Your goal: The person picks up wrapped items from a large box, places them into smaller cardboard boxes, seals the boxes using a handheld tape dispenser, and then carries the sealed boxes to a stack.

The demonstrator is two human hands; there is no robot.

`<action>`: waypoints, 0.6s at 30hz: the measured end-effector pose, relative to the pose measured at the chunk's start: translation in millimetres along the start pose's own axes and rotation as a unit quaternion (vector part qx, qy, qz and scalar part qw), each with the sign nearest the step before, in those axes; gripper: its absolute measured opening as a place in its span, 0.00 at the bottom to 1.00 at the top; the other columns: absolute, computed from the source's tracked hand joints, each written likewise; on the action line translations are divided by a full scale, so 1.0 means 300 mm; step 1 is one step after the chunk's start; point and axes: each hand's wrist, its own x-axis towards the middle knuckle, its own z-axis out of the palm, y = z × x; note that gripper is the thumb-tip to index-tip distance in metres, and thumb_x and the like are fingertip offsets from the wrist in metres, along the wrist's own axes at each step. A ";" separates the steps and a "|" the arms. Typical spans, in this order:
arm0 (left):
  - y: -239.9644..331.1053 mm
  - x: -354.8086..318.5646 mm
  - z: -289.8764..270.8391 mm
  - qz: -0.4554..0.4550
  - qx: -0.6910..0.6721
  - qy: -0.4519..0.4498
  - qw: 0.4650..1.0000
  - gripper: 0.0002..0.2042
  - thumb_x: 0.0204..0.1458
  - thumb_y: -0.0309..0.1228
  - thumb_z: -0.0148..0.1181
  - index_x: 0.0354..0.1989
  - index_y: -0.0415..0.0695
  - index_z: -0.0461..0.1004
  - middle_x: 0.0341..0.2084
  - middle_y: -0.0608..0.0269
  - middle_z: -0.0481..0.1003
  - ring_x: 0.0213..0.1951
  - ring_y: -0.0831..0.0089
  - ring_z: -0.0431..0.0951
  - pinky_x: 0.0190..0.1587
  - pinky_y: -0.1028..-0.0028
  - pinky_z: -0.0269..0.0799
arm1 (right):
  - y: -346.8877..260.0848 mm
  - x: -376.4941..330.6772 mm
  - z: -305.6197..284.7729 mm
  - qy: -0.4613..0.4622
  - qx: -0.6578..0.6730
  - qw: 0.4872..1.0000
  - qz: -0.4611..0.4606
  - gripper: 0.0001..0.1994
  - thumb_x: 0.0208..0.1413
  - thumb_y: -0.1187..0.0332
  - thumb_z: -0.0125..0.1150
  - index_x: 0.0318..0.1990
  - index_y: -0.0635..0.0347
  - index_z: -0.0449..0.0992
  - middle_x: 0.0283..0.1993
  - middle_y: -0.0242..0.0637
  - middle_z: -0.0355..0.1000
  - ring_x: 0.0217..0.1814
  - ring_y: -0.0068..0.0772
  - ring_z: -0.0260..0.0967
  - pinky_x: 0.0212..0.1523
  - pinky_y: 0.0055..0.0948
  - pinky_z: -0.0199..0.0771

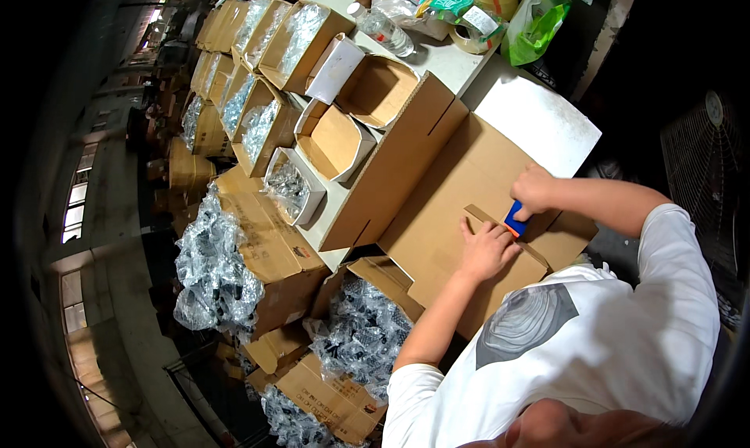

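Observation:
A large flat sheet of brown cardboard [437, 190] lies on the table in front of me, with one long side panel [391, 163] folded upright on its left. My right hand [533, 190] grips a small blue tool with an orange edge [515, 217]; its exact kind is hard to make out. The tool rests against a narrow cardboard strip [535, 254] that lies across the sheet. Just left of the tool, my left hand [487, 249] presses on the strip and sheet with its fingers apart.
Open cardboard trays [334, 145] and boxes of plastic-wrapped parts [301, 38] line the left. More bagged parts [359, 331] fill boxes below them. At the back stand a water bottle [380, 29], tape rolls [471, 40] and a green bag [539, 26]. A fan [703, 151] is at right.

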 end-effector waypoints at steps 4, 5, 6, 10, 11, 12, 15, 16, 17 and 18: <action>0.086 0.036 0.024 -0.027 0.104 -0.044 0.993 0.30 0.50 0.59 0.44 0.34 0.41 0.78 0.36 0.63 0.75 0.50 0.65 0.67 0.60 0.36 0.28 | -0.132 -0.007 -0.079 0.026 -0.065 0.995 0.066 0.20 0.36 0.45 0.63 0.23 0.54 0.79 0.21 0.39 0.73 0.28 0.37 0.72 0.45 0.36 0.60; 0.110 0.060 0.019 -0.044 0.123 -0.109 0.985 0.33 0.50 0.61 0.42 0.32 0.40 0.79 0.34 0.61 0.76 0.50 0.64 0.67 0.61 0.37 0.25 | -0.112 -0.001 -0.092 0.073 -0.094 0.988 0.102 0.19 0.38 0.46 0.63 0.23 0.54 0.78 0.21 0.38 0.73 0.28 0.38 0.71 0.44 0.37 0.60; 0.115 0.085 0.041 -0.047 0.133 -0.133 0.981 0.34 0.51 0.62 0.40 0.33 0.40 0.80 0.34 0.59 0.77 0.51 0.62 0.67 0.61 0.37 0.23 | -0.070 0.012 -0.119 0.123 -0.124 0.975 0.136 0.18 0.39 0.48 0.63 0.22 0.54 0.78 0.21 0.38 0.73 0.28 0.38 0.71 0.43 0.38 0.61; 0.145 0.113 0.037 -0.105 0.132 -0.207 0.964 0.35 0.51 0.61 0.40 0.45 0.39 0.75 0.48 0.58 0.72 0.61 0.58 0.58 0.61 0.39 0.20 | -0.063 -0.015 -0.176 0.292 -0.040 0.944 0.145 0.09 0.48 0.62 0.57 0.29 0.57 0.76 0.28 0.39 0.74 0.32 0.38 0.71 0.41 0.37 0.61; 0.125 0.088 0.078 -0.088 0.103 -0.089 0.987 0.34 0.51 0.61 0.41 0.50 0.40 0.71 0.53 0.59 0.67 0.62 0.58 0.54 0.61 0.38 0.21 | -0.065 -0.017 -0.140 0.303 -0.032 0.941 0.148 0.08 0.48 0.64 0.56 0.31 0.57 0.75 0.29 0.38 0.73 0.33 0.38 0.71 0.41 0.38 0.61; 0.094 0.050 0.154 -0.075 0.073 0.033 0.994 0.34 0.51 0.60 0.42 0.54 0.42 0.67 0.57 0.60 0.63 0.64 0.58 0.50 0.61 0.38 0.22 | -0.075 -0.009 -0.073 0.313 -0.026 0.938 0.147 0.07 0.48 0.66 0.56 0.32 0.58 0.74 0.31 0.38 0.72 0.34 0.38 0.70 0.40 0.40 0.61; 0.100 -0.092 0.181 -0.154 -0.026 0.083 0.984 0.35 0.51 0.58 0.44 0.64 0.49 0.54 0.66 0.63 0.47 0.67 0.59 0.41 0.60 0.36 0.28 | -0.041 -0.027 0.177 0.285 -0.005 0.946 0.152 0.11 0.48 0.70 0.55 0.40 0.57 0.70 0.37 0.38 0.70 0.40 0.40 0.69 0.41 0.42 0.60; 0.099 -0.168 0.167 -0.201 -0.064 0.045 0.976 0.36 0.51 0.57 0.45 0.66 0.51 0.50 0.68 0.65 0.42 0.68 0.59 0.38 0.60 0.35 0.30 | -0.024 -0.045 0.261 0.301 -0.020 0.940 0.162 0.11 0.47 0.70 0.56 0.41 0.56 0.70 0.37 0.38 0.69 0.42 0.41 0.67 0.42 0.42 0.60; 0.077 -0.250 0.192 -0.272 -0.073 0.045 0.958 0.36 0.51 0.56 0.46 0.66 0.53 0.49 0.68 0.63 0.42 0.68 0.57 0.37 0.59 0.34 0.33 | -0.035 -0.063 0.319 0.318 -0.034 0.932 0.169 0.12 0.47 0.70 0.56 0.41 0.56 0.69 0.38 0.39 0.68 0.44 0.41 0.66 0.43 0.41 0.59; 0.040 -0.341 0.229 -0.348 -0.082 0.044 0.933 0.36 0.51 0.55 0.47 0.66 0.55 0.48 0.68 0.62 0.41 0.68 0.55 0.36 0.58 0.34 0.35 | -0.107 -0.085 0.306 0.343 -0.012 0.926 0.159 0.14 0.46 0.71 0.57 0.43 0.57 0.68 0.41 0.41 0.66 0.48 0.43 0.63 0.45 0.39 0.59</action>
